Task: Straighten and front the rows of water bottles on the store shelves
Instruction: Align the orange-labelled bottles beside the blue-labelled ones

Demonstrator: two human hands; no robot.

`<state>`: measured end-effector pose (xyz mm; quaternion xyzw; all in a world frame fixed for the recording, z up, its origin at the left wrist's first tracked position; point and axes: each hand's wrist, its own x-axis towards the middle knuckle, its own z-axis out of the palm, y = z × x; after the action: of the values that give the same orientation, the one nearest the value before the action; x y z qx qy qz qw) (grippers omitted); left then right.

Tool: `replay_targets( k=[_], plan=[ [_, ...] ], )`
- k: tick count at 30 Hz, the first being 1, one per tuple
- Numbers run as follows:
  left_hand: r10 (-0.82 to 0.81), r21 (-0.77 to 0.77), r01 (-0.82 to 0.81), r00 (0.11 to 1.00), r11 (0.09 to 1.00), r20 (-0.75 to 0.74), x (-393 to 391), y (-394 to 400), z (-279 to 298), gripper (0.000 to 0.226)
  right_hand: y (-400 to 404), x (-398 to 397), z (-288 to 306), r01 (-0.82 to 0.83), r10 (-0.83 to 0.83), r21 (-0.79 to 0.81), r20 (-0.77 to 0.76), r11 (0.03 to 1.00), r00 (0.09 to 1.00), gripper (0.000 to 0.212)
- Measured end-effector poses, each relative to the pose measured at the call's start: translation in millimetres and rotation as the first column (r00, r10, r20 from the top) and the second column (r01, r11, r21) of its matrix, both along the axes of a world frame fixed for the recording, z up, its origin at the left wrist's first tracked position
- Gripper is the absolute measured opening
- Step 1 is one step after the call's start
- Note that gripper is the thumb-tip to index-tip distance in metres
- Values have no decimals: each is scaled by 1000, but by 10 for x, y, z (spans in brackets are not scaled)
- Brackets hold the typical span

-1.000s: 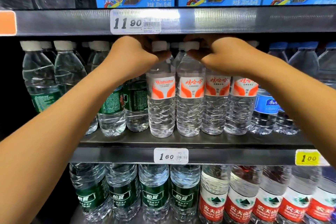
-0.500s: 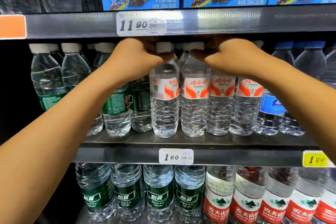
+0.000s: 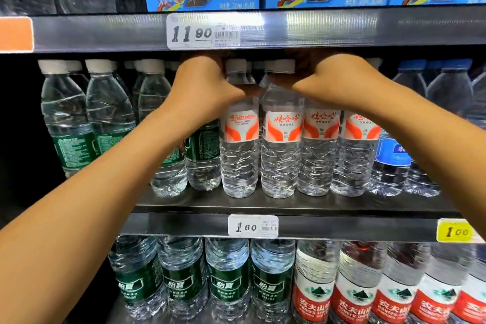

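Shop: price-tagged shelves (image 3: 342,226) of bottles (image 3: 280,139).

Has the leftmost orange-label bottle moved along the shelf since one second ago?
No. The leftmost orange-label bottle stands as before above the 1.60 price tag; left hand grips its neck, right hand the second orange-label bottle.

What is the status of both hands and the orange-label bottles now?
Left hand grips leftmost orange-label clear plastic bottle at neck. Right hand grips its neighbour. Fingers hidden behind.
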<state>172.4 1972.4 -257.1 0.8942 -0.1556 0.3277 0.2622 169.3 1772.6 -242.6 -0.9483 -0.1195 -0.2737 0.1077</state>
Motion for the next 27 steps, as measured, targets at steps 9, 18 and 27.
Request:
replay_targets(
  k=[9, 18, 27],
  plan=[
    [-143, -185, 101, 964, 977, -224, 0, 208, 18, 49, 37, -61, -8, -16, 15, -7, -34, 1000, 999, 63],
    [-36, 14, 38, 992, 999, -120, 34, 83, 51, 47, 31, -52, -1, 105, -106, -20, -46, 994, 993, 65],
    [-20, -52, 14, 992, 999, -121, -43, 69, -13, 69, 92, -45, 1, 41, -41, -13, -10, 999, 999, 71]
  ],
)
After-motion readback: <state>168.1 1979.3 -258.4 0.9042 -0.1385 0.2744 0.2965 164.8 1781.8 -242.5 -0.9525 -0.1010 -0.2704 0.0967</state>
